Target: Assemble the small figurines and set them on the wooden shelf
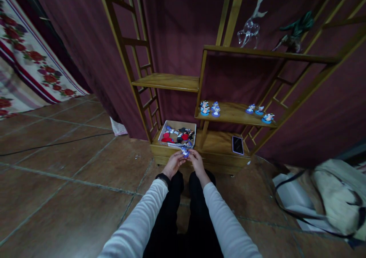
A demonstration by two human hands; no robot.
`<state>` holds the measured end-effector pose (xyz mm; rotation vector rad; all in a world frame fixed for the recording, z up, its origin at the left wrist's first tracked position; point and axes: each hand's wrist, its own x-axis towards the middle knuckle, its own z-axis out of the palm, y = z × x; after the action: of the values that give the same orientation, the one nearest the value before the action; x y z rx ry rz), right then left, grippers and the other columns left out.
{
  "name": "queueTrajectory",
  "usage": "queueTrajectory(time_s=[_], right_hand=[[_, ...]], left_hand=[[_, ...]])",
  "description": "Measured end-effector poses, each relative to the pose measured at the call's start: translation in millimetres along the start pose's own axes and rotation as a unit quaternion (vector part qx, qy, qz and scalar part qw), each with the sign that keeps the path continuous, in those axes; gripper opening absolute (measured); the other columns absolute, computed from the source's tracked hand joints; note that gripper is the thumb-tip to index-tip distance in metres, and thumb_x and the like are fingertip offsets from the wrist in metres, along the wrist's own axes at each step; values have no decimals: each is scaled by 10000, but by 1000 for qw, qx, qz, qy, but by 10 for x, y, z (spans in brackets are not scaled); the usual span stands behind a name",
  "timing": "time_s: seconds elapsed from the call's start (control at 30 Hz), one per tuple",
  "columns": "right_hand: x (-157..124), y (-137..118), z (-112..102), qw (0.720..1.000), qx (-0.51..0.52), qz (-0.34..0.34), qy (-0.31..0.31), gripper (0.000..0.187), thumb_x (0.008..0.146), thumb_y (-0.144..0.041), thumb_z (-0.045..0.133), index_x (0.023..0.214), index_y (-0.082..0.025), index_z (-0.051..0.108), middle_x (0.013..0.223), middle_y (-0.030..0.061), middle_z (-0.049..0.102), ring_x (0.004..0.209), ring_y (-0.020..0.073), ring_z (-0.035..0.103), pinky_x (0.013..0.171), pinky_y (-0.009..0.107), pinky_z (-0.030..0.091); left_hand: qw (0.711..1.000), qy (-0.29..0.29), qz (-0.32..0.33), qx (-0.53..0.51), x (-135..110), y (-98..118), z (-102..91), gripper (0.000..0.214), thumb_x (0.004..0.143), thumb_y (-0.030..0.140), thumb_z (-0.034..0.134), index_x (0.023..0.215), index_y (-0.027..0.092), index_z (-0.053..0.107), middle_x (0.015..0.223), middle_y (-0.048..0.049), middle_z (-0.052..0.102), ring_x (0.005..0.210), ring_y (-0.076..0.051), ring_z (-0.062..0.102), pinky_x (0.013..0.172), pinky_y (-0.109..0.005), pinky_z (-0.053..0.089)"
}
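Note:
A small purple-and-white figurine (185, 152) is held between my left hand (173, 164) and my right hand (196, 160), just in front of the shelf unit's low base. The fingers of both hands are closed on its sides. Right behind it stands an open cardboard box (176, 124) with a jumble of red, black, white and purple figurines. On the middle shelf (228, 112), similar figurines stand in two groups: purple and blue-based ones (215, 111) at the left end, and more (268, 118) toward the right end.
A phone (237, 145) lies on the base board at right. Higher up are a clear glass deer (249, 31) and a dark green statuette (297, 31). A bag (334, 197) with a dark strap rests on the floor at right. A black cable (57, 144) crosses the tiles at left.

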<state>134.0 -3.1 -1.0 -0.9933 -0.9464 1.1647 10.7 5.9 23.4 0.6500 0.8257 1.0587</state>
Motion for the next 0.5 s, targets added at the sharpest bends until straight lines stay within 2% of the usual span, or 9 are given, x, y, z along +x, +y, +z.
queueTrajectory(time_s=[0.23, 0.37, 0.5], right_hand=[[40, 17, -37, 998, 34, 52, 32, 353, 650, -407, 654, 937, -201, 650, 862, 27, 675, 704, 152, 613, 665, 294, 500], [40, 4, -32, 996, 56, 59, 35, 374, 646, -418, 658, 954, -205, 647, 900, 36, 678, 734, 160, 618, 694, 316, 504], [12, -48, -23, 995, 64, 72, 13, 390, 626, -387, 692, 971, -210, 659, 957, 45, 681, 811, 181, 625, 757, 337, 497]], left_hand=[[1000, 16, 2, -22, 18, -28, -28, 219, 731, 77, 636, 946, 106, 605, 794, -83, 694, 691, -137, 667, 653, -235, 526], [999, 13, -4, -31, 27, -34, -35, 264, 716, 65, 658, 972, 97, 602, 864, -107, 695, 761, -160, 677, 714, -264, 541], [999, 18, 12, -40, 27, -38, -17, 254, 695, 48, 676, 937, 104, 626, 875, -88, 695, 773, -142, 670, 752, -248, 537]])
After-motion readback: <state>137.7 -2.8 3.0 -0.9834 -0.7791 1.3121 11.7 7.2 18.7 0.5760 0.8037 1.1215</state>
